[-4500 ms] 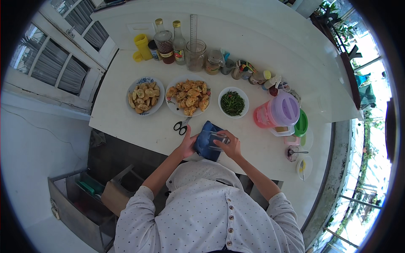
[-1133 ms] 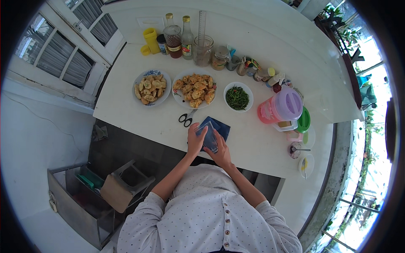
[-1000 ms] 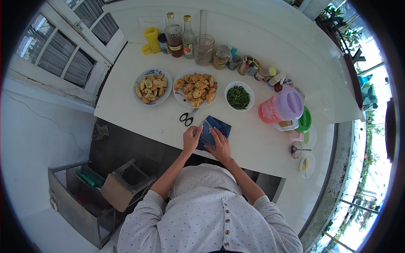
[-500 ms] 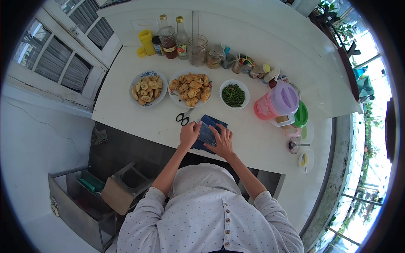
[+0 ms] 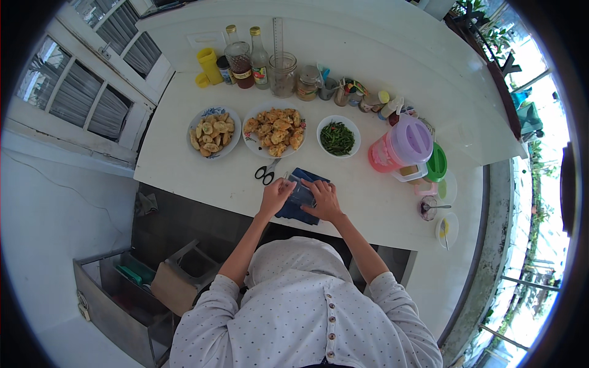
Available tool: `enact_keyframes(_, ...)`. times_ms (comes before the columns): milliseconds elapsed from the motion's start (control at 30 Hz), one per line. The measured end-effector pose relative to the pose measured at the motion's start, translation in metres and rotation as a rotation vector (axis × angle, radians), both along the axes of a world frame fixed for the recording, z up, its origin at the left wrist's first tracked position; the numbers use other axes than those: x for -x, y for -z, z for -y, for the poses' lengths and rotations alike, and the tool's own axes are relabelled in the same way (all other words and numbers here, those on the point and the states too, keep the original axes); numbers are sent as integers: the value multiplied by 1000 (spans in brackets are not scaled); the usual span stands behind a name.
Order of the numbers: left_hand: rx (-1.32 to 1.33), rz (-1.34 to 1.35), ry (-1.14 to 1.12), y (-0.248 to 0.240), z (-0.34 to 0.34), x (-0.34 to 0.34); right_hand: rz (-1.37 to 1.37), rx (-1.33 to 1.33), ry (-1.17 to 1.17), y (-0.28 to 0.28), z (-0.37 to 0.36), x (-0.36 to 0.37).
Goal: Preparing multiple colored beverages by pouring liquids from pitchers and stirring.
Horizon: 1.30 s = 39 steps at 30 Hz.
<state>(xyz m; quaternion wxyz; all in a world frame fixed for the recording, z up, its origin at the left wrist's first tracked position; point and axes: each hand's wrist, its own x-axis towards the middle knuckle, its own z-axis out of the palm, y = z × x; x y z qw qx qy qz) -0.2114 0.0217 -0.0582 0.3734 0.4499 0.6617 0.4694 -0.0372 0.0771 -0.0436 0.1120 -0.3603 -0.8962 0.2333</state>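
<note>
A dark blue folded piece [image 5: 296, 214], perhaps cloth, lies near the table's front edge. Clear plastic sheet [image 5: 300, 195] rests over it, looking like a thin bag or film. My left hand [image 5: 275, 196] is closed in a pinch on the plastic's left edge, thumb against fingertips. Over the right side lies my right hand [image 5: 325, 201], its fingers spread and touching the plastic and the blue piece. Black-handled scissors [image 5: 267, 172] lie just beyond my left hand.
Behind the scissors stand a plate of sliced fried food [image 5: 235, 136], a plate of golden fritters [image 5: 250, 147] and a bowl of green vegetables [image 5: 356, 146]. A pink pitcher with a lilac lid [image 5: 412, 140] is at right. Bottles [image 5: 260, 61] and jars [image 5: 283, 80] line the wall.
My left hand has shifted slightly on the plastic's edge, its fingertips lifted a little. The right hand's fingers have drawn slightly in. The view has tilted slightly.
</note>
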Motion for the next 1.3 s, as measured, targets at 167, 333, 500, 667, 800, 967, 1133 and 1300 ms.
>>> enact_keyframes(167,-4,-68,60,-2,9,-6,77,95,-67,-4,-11,-4)
enact_keyframes(333,163,-117,55,-12,-9,-2,111,-47,-25,-13,-14,-1)
enact_keyframes(500,387,44,-38,-11,-23,8,48,-182,-11,-8,8,3)
enact_keyframes(667,243,193,-27,-4,-30,4,54,-123,68,5,7,3)
enact_keyframes(800,-66,192,-84,15,-8,-1,69,-63,45,-1,-3,3)
enact_keyframes(967,-20,135,-38,3,0,0,95,47,-43,-1,-13,0)
enact_keyframes(1133,245,-48,-27,-9,-8,2,149,147,-29,-3,7,2)
enact_keyframes(1300,416,-125,-29,-11,-23,1,50,-183,109,3,36,-1)
